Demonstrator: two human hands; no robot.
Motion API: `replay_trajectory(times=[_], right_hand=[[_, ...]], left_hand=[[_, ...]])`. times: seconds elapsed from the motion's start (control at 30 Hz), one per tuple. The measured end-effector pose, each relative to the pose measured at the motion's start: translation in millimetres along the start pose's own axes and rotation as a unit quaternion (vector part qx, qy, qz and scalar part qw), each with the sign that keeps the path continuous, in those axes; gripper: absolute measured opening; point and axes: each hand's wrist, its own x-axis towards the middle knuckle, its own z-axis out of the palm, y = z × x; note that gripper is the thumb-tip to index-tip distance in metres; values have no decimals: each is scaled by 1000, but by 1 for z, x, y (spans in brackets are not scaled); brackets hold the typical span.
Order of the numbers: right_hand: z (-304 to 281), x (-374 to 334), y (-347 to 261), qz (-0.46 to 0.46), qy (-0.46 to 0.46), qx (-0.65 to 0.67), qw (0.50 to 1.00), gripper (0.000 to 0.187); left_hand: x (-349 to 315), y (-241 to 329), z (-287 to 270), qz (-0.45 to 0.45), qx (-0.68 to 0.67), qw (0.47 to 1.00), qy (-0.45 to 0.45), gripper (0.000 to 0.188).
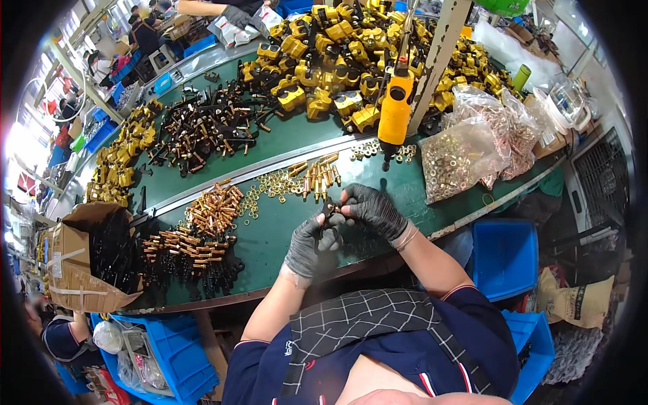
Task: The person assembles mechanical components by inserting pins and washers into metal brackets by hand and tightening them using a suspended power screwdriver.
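Observation:
My left hand (307,248), in a grey glove with bare fingertips, pinches a small black part (329,210) above the near edge of the green bench. Close against it, my right hand (373,212), gloved the same way, has its fingertips drawn together at the part's side. Whatever sits between those right fingertips is too small to make out. Just beyond the hands stands a cluster of brass pins (322,178), with brass rings (278,185) scattered to its left. A yellow power screwdriver (395,111) hangs bit-down past my right hand.
Copper-coloured pins (214,209) are heaped left, near a cardboard box (71,260) of black parts. Across a metal rail (270,162) lie black levers (202,125) and piled yellow castings (317,74). Bags of small hardware (459,158) rest right. Blue bins (505,260) flank me. A co-worker's gloved hand (237,17) shows beyond.

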Motion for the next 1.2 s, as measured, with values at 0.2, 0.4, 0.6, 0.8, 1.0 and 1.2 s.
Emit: replay_trajectory(times=[0.2, 0.4, 0.6, 0.8, 1.0, 1.2], right_hand=[[-8, -6, -14, 37, -43, -25, 998, 27], [-24, -5, -10, 74, -26, -46, 996, 32], [-105, 35, -10, -62, 304, -662, 682, 28], [-124, 58, 6, -63, 266, -746, 607, 23], [-49, 29, -1, -82, 107, -451, 882, 28], [-20, 22, 7, -16, 12, -210, 977, 21]], left_hand=[[0, 3, -2, -47, 40, 998, 13, 45], [4, 5, 4, -15, 110, 993, 34, 46], [29, 14, -16, -13, 120, 990, 76, 28], [36, 4, -20, -24, 194, 974, 114, 22], [35, 3, -13, -39, 156, 981, 109, 23], [35, -4, -20, 1, 206, 970, 131, 23]])
